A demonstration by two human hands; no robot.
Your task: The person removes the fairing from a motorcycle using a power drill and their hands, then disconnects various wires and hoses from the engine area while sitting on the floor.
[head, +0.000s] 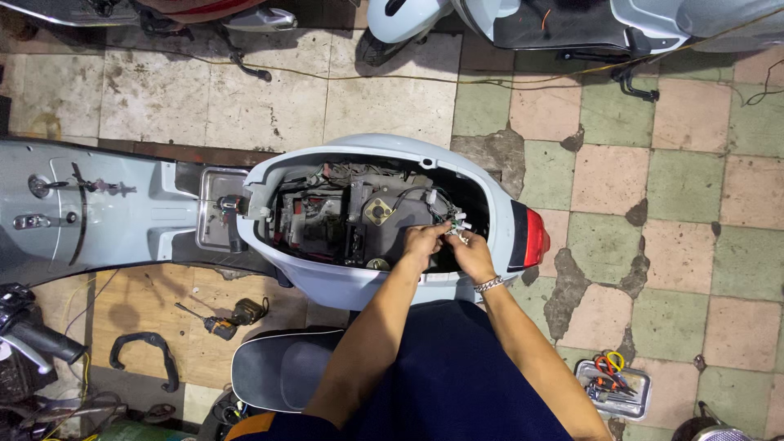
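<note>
so on the far left a black handlebar grip pokes in, and near it on the floor lie a black curved bar and a small power tool. the taken-off seat rests near the person. in the middle the pale blue scooter lies open, full of wires. the left hand and the right hand meet over the right end of the hole, both pinching small white wire plugs. to do this well, i think the plugs should be held by their hard parts, lined up straight, and not tugged by the wires. further right is the red tail light, then a little tray of tools.
</note>
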